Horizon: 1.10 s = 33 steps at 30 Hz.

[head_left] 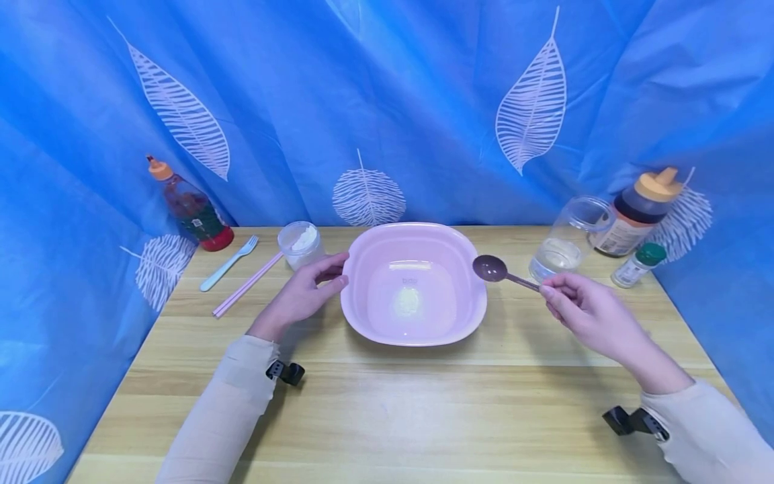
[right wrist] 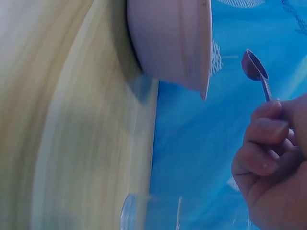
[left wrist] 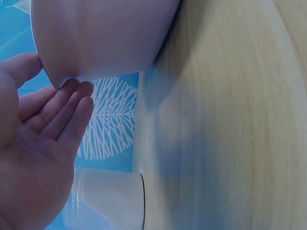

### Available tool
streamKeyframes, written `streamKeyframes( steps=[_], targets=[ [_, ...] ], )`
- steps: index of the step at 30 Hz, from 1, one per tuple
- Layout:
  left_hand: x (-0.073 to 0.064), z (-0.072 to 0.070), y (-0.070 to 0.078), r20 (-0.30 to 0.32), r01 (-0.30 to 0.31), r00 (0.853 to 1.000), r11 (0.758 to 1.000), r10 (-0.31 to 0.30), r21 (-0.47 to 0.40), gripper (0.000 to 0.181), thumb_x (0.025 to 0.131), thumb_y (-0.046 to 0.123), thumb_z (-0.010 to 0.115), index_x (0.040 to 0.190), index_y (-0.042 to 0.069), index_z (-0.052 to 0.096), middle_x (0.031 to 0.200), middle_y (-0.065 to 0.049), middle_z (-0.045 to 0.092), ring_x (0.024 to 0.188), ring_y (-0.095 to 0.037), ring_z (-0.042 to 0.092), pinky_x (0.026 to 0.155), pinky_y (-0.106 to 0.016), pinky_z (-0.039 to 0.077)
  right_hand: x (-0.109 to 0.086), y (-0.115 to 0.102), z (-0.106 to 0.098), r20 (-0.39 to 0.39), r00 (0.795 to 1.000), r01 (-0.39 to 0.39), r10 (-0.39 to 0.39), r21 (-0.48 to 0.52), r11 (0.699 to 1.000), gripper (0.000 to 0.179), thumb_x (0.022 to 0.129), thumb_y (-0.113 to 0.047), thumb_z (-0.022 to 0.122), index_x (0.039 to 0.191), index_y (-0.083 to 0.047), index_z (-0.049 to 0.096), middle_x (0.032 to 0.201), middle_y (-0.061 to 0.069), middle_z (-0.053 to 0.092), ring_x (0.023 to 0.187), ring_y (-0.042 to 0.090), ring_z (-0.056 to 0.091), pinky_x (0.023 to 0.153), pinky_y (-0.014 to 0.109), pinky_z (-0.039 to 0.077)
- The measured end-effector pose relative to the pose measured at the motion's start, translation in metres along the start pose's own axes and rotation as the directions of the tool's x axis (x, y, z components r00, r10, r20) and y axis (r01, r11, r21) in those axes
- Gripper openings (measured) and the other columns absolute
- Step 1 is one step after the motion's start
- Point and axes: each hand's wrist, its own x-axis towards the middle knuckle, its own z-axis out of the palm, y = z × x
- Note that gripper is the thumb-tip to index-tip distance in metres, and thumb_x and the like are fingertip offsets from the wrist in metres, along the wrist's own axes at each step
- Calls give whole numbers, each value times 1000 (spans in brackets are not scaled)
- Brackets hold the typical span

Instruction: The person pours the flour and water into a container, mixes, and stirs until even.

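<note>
A pink basin point(head_left: 413, 336) stands in the middle of the wooden table. At its left rim is my left hand point(head_left: 302, 296), with fairly straight fingers and the fingertips right at the edge; the left wrist view shows the fingers point(left wrist: 62, 108) close under the rim. My right hand point(head_left: 580, 310) pinches the thin handle of a dark brown measuring spoon point(head_left: 490, 268). The spoon's round bowl overlaps the basin's right rim in the head view. From the right wrist, the spoon point(right wrist: 253, 66) shows raised beside the basin point(right wrist: 168, 43).
Behind my right hand stand a clear cup point(head_left: 553, 252) of clear liquid, a dark sauce bottle point(head_left: 629, 215) and a green-capped jar point(head_left: 637, 265). To the left are a tub of white powder point(head_left: 300, 245), pink chopsticks point(head_left: 248, 286), a blue fork point(head_left: 230, 263) and a red sauce bottle point(head_left: 196, 212).
</note>
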Motion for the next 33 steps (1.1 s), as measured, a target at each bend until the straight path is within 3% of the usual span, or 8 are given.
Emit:
streamKeyframes(
  steps=[4, 12, 17, 22, 27, 33],
  targets=[
    [0, 0, 0, 1, -1, 1000, 1000, 1, -2, 56, 109, 18, 65, 160, 1, 50, 147, -21, 64, 139, -40, 62, 126, -57, 44, 15, -11, 7, 64, 998, 20, -18, -38, 999, 13, 112, -13, 59, 109, -4, 68, 76, 2, 58, 60, 8, 50, 47, 26, 42],
    [0, 0, 0, 7, 14, 1000, 1000, -14, -7, 57, 109, 22, 66, 160, 4, 49, 148, -20, 64, 140, -39, 61, 126, -57, 44, 40, -33, 23, 142, 975, 184, -168, -108, 977, 8, 110, -9, 60, 106, -6, 66, 76, -2, 51, 62, 4, 43, 52, 25, 41],
    [0, -1, 1, 7, 6, 1000, 1000, -6, -4, 58, 108, 21, 66, 160, 2, 49, 147, -21, 65, 139, -40, 62, 125, -58, 45, 54, -43, 29, 208, 962, 194, -177, -64, 979, 10, 111, -7, 58, 109, -2, 66, 77, -1, 51, 63, 6, 44, 54, 25, 42],
    [1, -1, 1, 5, 4, 1000, 1000, -4, 1, 57, 108, 21, 66, 159, 1, 50, 145, -21, 66, 137, -40, 63, 124, -58, 45, 66, -50, 36, 217, 964, 178, -155, -91, 980, 10, 109, -13, 64, 107, -4, 70, 80, 0, 60, 70, 11, 51, 60, 25, 47],
    [2, -1, 1, 1, -4, 1000, 1000, 4, 6, 57, 108, 19, 66, 159, -1, 49, 145, -22, 67, 137, -41, 63, 124, -57, 45, 76, -59, 44, 249, 953, 223, -170, -203, 953, 11, 105, -20, 72, 100, -10, 71, 80, -4, 65, 72, 11, 55, 65, 25, 49],
    [1, -1, 1, 7, 13, 1000, 1000, -13, -9, 58, 108, 20, 66, 160, 2, 49, 147, -21, 65, 139, -40, 61, 126, -58, 44, 86, -65, 56, 327, 915, 325, -236, -249, 912, 13, 101, -24, 77, 93, -16, 73, 75, -8, 63, 73, 11, 53, 76, 34, 47]
  ],
)
